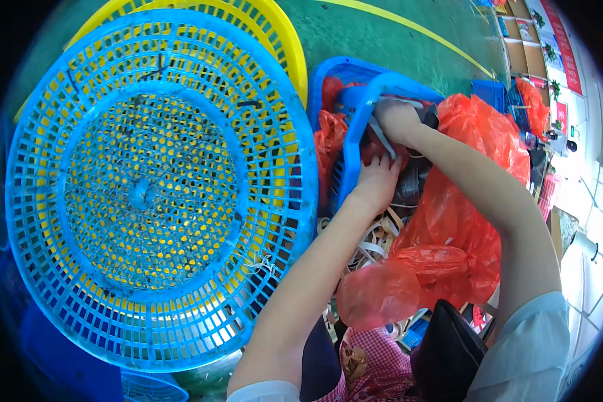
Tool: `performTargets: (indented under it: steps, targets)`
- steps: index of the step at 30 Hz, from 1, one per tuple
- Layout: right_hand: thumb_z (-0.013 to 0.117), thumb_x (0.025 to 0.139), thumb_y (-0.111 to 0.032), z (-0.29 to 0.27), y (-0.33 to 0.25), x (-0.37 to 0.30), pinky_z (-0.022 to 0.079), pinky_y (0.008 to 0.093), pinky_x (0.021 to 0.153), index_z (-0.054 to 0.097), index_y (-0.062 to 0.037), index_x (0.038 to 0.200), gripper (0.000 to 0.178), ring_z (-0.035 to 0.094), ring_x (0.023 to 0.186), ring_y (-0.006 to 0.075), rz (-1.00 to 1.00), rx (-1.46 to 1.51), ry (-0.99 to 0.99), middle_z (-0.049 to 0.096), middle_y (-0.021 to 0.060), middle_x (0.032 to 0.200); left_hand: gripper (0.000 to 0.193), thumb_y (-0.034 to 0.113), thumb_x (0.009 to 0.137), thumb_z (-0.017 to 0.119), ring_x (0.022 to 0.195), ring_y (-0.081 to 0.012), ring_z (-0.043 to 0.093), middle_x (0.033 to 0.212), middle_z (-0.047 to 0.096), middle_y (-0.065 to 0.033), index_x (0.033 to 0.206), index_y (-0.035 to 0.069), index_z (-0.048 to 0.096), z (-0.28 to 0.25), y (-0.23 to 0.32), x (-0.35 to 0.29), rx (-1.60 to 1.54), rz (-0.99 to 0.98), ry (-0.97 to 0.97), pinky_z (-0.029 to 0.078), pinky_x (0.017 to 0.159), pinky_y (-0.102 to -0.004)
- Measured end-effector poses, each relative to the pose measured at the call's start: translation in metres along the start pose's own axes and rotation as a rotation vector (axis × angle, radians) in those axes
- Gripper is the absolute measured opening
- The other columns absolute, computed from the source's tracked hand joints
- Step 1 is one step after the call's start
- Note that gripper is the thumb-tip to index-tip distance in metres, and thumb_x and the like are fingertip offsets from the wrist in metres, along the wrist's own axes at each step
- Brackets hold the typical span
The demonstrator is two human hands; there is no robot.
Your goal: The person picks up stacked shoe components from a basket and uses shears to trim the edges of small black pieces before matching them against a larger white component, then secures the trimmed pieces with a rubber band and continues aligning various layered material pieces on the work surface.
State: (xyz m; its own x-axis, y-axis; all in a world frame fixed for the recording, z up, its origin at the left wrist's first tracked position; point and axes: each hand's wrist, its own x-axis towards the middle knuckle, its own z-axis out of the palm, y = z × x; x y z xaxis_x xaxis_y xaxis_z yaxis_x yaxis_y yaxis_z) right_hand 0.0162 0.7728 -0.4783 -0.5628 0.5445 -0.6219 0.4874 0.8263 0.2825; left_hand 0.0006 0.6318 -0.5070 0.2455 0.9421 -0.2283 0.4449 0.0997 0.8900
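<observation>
Both my hands reach into a blue plastic basket (375, 86) beyond my lap. My right hand (398, 122) is bent over its near right side, beside a flat grey strip-like piece (382, 139); its fingertips are hidden. Below it, my left hand (378, 182) lies with fingers apart against a dark reddish item (371, 150) whose kind I cannot make out. Dark plastic-looking material (412, 179) sits just right of the left hand. Red plastic bag film (329, 134) shows through and over the basket's left part.
A large round blue mesh basket (142, 194) fills the left, overlapping a yellow one (281, 33). Large red plastic bags (475, 147) bulge on the right. Pale straps (382, 231) lie tangled below my hands. A dark pointed object (448, 355) stands by my lap. Shelves (523, 43) are at far right.
</observation>
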Motion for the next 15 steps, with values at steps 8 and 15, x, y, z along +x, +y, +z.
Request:
performTargets:
  steps: [8,15]
  targets:
    - [0.057,0.075,-0.011,0.006,-0.007,0.011,0.052,0.0364,0.066,0.067,-0.0089,0.081,0.012,0.066,0.081,0.0253,-0.266,-0.477,0.027,0.066,0.0119,0.086,0.086,0.007,0.072,0.06,0.129,-0.0333,0.035,0.14,0.034,-0.0209,0.145,0.01,0.016,0.007,-0.002,0.003,0.036,0.019,0.008,0.033,0.096,-0.0549]
    - [0.058,0.074,-0.01,0.035,0.018,0.02,0.053,0.038,0.066,0.069,-0.0111,0.081,0.013,0.066,0.082,0.0268,-0.317,-0.401,0.12,0.067,0.0115,0.088,0.08,0.01,0.075,0.058,0.126,-0.0356,0.038,0.136,0.036,-0.0241,0.143,0.003,0.018,0.014,0.004,0.004,0.074,0.046,0.05,0.033,0.096,-0.0561]
